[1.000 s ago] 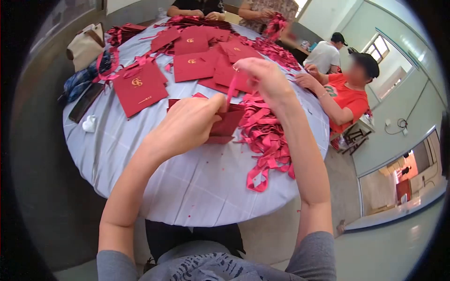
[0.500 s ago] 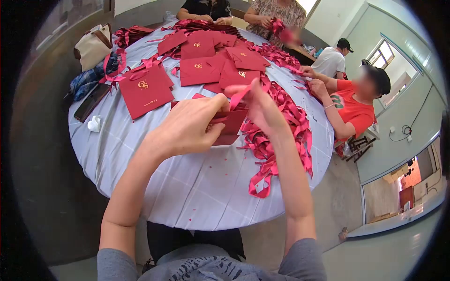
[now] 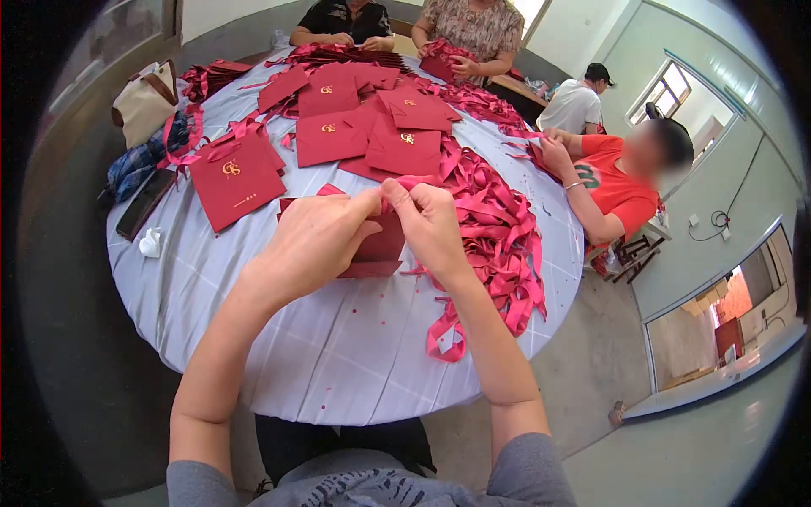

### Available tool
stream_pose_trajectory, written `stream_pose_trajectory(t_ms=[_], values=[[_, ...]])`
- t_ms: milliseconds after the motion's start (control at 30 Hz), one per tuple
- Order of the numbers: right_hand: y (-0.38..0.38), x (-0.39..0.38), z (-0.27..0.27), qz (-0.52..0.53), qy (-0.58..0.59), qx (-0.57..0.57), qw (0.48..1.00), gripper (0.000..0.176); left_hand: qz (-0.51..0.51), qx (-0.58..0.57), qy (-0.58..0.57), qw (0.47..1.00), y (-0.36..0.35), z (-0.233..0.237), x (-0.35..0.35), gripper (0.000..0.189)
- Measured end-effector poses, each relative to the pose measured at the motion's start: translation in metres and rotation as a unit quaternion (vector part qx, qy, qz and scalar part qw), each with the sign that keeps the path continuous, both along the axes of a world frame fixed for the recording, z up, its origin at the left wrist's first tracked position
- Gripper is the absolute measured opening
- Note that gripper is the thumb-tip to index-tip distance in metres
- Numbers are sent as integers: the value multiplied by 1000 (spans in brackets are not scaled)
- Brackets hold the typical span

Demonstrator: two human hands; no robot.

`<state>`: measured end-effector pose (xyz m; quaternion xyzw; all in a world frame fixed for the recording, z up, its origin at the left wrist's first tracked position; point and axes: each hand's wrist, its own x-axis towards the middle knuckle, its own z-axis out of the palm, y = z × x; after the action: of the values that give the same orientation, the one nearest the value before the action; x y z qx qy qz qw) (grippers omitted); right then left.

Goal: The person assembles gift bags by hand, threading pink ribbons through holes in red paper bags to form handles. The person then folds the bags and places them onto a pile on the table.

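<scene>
A dark red paper gift bag (image 3: 378,247) is held just above the near part of the table. My left hand (image 3: 317,237) is closed at the bag's upper edge, its fingertips partly hidden behind the bag. Close beside it, my right hand (image 3: 428,226) pinches a pink-red ribbon (image 3: 420,180) at the top of the bag, thumb and fingers pressed together. The fingertips of both hands nearly meet. To the right of the bag lies a long heap of loose ribbons (image 3: 498,232).
Finished-looking red bags with gold lettering (image 3: 238,176) lie across the white tablecloth (image 3: 317,355). A phone (image 3: 145,203), crumpled tissue (image 3: 150,242), folded umbrella (image 3: 148,156) and cream handbag (image 3: 145,106) sit at the left. Several people handle bags and ribbons around the table.
My right hand has gone from fingers outstretched with the ribbon to a pinch beside my left hand. The view has shifted slightly. A person across the table now holds a bag lower.
</scene>
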<state>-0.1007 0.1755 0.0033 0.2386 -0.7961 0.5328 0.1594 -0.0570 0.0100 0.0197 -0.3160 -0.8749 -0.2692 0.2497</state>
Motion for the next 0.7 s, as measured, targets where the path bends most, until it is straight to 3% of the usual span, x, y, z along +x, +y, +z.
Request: stream_pose_trajectory(t_ms=[133, 200, 267, 300, 433, 700], values=[[-6, -7, -5, 10, 12, -83, 996, 35, 13, -7, 20, 1000, 0, -1, 0, 12], [2, -2, 7, 52, -114, -46, 991, 30, 15, -2, 25, 1000, 2, -2, -1, 11], [6, 2, 18, 188, -128, -134, 965, 25, 25, -1, 24, 999, 0, -4, -1, 10], [18, 2, 25, 256, -183, -91, 945, 23, 28, -2, 35, 999, 0, -4, -2, 10], [35, -8, 25, 357, -170, -92, 914, 21, 15, 16, 28, 999, -3, -2, -1, 10], [37, -6, 35, 343, -183, -72, 919, 17, -8, 13, 26, 1000, 0, 0, 3, 8]])
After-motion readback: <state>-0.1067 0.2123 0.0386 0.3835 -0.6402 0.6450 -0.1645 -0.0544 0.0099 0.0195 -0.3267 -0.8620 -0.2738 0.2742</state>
